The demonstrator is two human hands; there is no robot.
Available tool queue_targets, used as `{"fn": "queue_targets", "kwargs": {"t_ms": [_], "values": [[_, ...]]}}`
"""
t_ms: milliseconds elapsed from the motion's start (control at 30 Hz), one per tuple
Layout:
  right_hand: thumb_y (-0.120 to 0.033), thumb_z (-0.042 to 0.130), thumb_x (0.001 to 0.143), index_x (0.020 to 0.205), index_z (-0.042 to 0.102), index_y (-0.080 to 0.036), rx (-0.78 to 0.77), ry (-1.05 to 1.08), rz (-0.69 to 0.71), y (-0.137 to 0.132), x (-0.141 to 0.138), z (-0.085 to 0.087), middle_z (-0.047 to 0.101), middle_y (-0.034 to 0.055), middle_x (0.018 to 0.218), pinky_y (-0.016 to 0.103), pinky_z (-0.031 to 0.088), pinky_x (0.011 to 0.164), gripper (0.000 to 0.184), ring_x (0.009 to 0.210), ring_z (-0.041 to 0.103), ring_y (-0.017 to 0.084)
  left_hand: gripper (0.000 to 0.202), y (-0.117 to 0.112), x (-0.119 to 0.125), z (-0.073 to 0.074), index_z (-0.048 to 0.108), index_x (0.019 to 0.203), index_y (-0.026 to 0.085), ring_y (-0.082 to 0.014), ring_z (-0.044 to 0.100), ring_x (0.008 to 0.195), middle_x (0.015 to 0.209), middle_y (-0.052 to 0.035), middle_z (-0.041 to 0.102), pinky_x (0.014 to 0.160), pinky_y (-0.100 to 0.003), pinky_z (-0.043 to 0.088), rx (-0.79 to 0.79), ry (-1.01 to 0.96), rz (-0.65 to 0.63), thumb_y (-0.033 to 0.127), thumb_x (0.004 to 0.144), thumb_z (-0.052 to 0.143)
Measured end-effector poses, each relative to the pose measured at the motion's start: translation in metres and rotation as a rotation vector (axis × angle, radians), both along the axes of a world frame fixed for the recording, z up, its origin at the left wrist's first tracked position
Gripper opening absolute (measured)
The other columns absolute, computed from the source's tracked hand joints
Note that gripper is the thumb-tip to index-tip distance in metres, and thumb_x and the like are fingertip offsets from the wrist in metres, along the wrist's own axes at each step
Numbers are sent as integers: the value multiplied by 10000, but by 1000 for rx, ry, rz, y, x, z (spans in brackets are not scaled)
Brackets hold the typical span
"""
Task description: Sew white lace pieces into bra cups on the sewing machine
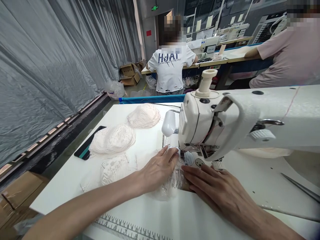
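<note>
White lace fabric (176,178) lies under the needle area of a white sewing machine (197,123). My left hand (160,168) is on the lace just left of the needle, fingers bent and pressed together on the cloth. To the right of the needle, my right hand (217,186) lies flat, fingers stretched out, with the fingertips at the lace's edge. The part of the lace beneath my left fingers is hidden. Left of my left hand, more sheer lace (115,170) spreads over the white table (147,220).
Two pale lace cups, one nearer (112,138) and one farther (143,116), rest beside a dark phone-like object (86,146). Tweezers (300,186) lie at right. A printed ruler (120,228) marks the front edge. Two people (171,66) sit at machines beyond.
</note>
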State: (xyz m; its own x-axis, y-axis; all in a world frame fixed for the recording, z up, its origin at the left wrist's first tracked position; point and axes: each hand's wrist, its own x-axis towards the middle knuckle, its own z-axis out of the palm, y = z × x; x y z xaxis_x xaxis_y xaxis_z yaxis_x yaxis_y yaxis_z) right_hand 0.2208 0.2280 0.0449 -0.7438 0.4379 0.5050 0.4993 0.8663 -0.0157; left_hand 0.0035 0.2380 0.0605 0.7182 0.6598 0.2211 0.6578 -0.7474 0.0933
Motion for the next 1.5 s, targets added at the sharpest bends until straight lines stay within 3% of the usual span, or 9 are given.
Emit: {"fn": "queue_targets", "kwargs": {"t_ms": [300, 500, 733, 900, 1100, 1333, 1500], "values": [[-150, 353, 955, 982, 668, -206, 22, -21, -32, 2, 1, 2, 691, 52, 1118, 309, 409, 564, 321, 711, 656, 160, 397, 8, -1, -4, 346, 1193, 30, -310, 458, 1216, 1182, -257, 464, 949, -468, 496, -4, -14, -56, -26, 804, 295], [-171, 343, 967, 989, 657, -202, 20, -9, -34, 3, 1, 0, 691, 43, 1117, 319, 384, 582, 316, 663, 640, 152, 448, 11, 0, -6, 350, 1214, 69, -281, 469, 1218, 1187, -200, 477, 982, -459, 472, 10, 1, -33, -34, 780, 312], [-177, 366, 961, 991, 645, -198, -11, 5, -38, 1, 0, 1, 684, 36, 1128, 319, 356, 598, 281, 689, 625, 148, 430, -5, 0, -2, 417, 1212, 53, -225, 488, 1191, 1289, -190, 452, 1088, -460, 320, 102, 68, -2, -34, 794, 366], [-200, 365, 972, 987, 641, -191, -22, -9, -42, 1, 1, -1, 677, 54, 1136, 316, 342, 606, 276, 728, 623, 149, 242, -19, 3, -6, 545, 1075, 103, -162, 559, 1022, 1043, -65, 623, 953, -359, 394, 185, 29, -55, 45, 879, 414], [-240, 362, 984, 1016, 634, -190, -26, 10, -48, 0, 2, -3, 673, 52, 1147, 325, 346, 657, 278, 793, 614, 163, 203, -20, 8, -10, 598, 938, 132, -153, 573, 959, 935, -42, 628, 889, -345, 390, 255, 11, -23, 32, 887, 429], [-254, 360, 984, 1063, 626, -195, -33, 49, -55, 0, 3, -4, 689, 48, 1105, 326, 351, 660, 285, 809, 600, 176, 183, -20, 20, -11, 603, 827, 106, -161, 547, 774, 777, -35, 570, 737, -337, 422, 294, 43, 122, 117, 908, 439], [-226, 311, 983, 966, 640, -184, -31, 81, -123, -2, 3, -1, 706, 63, 977, 325, 367, 631, 331, 761, 616, 181, 138, -26, 39, -12, 628, 876, 96, -216, 532, 817, 841, -74, 574, 641, -329, 422, 277, 124, 315, 188, 881, 525]]}}
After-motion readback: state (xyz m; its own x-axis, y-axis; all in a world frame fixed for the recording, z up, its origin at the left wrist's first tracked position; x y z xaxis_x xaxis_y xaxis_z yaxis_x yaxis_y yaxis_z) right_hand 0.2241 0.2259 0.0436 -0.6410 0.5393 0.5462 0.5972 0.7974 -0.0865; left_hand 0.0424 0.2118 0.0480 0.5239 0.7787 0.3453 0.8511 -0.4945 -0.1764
